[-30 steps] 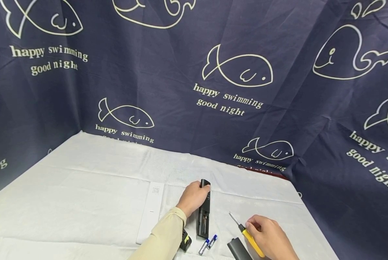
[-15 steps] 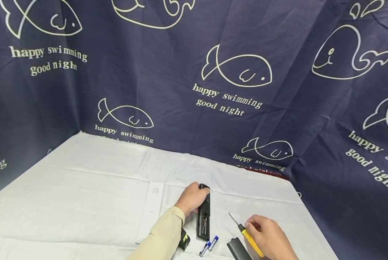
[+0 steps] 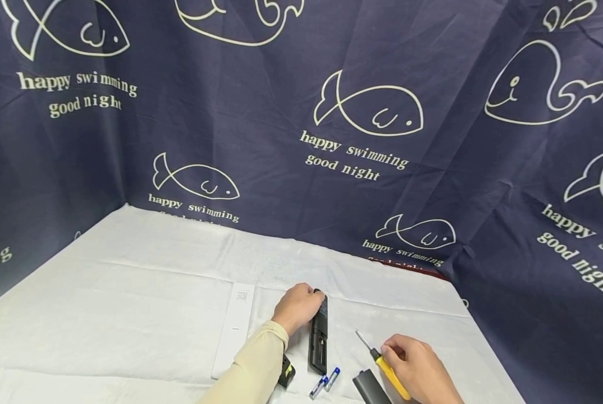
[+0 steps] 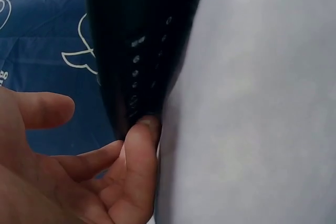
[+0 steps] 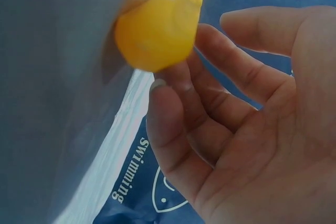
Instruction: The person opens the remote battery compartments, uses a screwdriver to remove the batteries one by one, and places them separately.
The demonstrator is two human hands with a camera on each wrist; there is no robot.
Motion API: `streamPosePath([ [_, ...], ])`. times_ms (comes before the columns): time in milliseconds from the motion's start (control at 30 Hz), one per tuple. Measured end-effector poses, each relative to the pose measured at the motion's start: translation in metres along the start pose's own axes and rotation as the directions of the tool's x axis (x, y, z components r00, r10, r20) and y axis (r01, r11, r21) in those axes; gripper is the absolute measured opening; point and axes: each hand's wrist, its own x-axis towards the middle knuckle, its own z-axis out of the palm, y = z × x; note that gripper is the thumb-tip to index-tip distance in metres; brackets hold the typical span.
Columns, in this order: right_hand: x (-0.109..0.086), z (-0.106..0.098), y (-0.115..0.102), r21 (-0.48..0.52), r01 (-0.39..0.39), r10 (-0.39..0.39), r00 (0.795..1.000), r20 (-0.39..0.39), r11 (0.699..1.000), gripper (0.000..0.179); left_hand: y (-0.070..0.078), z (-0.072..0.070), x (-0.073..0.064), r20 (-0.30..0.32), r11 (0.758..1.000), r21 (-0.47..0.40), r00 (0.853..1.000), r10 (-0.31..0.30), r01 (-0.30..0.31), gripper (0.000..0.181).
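My left hand [image 3: 297,307] holds a black remote control [image 3: 320,331] by its far end. The compartment at the remote's near end is uncovered, with a narrow coppery strip inside. Close up in the left wrist view, fingertips [image 4: 144,129] press against the remote's printed back. Beside a dark grey cover-like piece [image 3: 371,386], my right hand [image 3: 416,362] pinches a screwdriver with a yellow handle [image 3: 393,379]; its shaft points up and left. The right wrist view shows the butt of that handle by curled fingers. Two blue and silver batteries [image 3: 318,387] lie just below the remote.
A long white strip [image 3: 237,325] with a printed square code lies left of the left forearm. Partly under the sleeve sits a black and yellow object [image 3: 287,372], kind unclear. White cloth [image 3: 129,320] covers the table, and dark blue printed curtains [image 3: 276,185] surround it.
My left hand has drawn the remote slightly toward me and turned it a little onto its side. The right hand and screwdriver stay where they were.
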Motion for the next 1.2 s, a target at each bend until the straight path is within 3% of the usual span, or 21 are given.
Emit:
streamPosePath([
  [167, 0.000, 0.001, -0.001, 0.002, -0.004, 0.004, 1.000, 0.003, 1.000, 0.013, 0.001, -0.001, -0.001, -0.047, 0.996, 0.092, 0.999, 0.018, -0.013, 0.030],
  [367, -0.003, 0.001, 0.002, 0.016, -0.013, 0.013, 1.000, 0.012, 1.000, 0.015, 0.006, 0.001, -0.005, -0.086, 0.990, 0.139, 0.995, 0.040, -0.027, 0.017],
  [600, -0.002, 0.000, 0.002, -0.002, 0.003, -0.003, 1.000, 0.008, 1.000, 0.013, 0.009, 0.002, -0.004, -0.104, 0.974, 0.187, 0.984, 0.145, -0.124, 0.015],
  [800, -0.002, 0.003, 0.001, 0.004, 0.043, -0.043, 0.999, -0.009, 0.999, 0.012, 0.010, -0.004, -0.004, -0.076, 0.971, 0.197, 0.986, 0.150, -0.132, 0.017],
  [933, -0.002, 0.003, 0.001, 0.020, 0.029, -0.029, 1.000, -0.003, 0.999, 0.013, 0.013, -0.007, -0.009, -0.041, 0.967, 0.209, 0.986, 0.159, -0.147, 0.018],
  [1200, -0.004, 0.001, 0.002, 0.024, 0.040, -0.040, 0.999, -0.018, 0.999, 0.013, 0.021, -0.020, -0.019, 0.011, 0.931, 0.293, 0.974, 0.226, -0.219, 0.021],
])
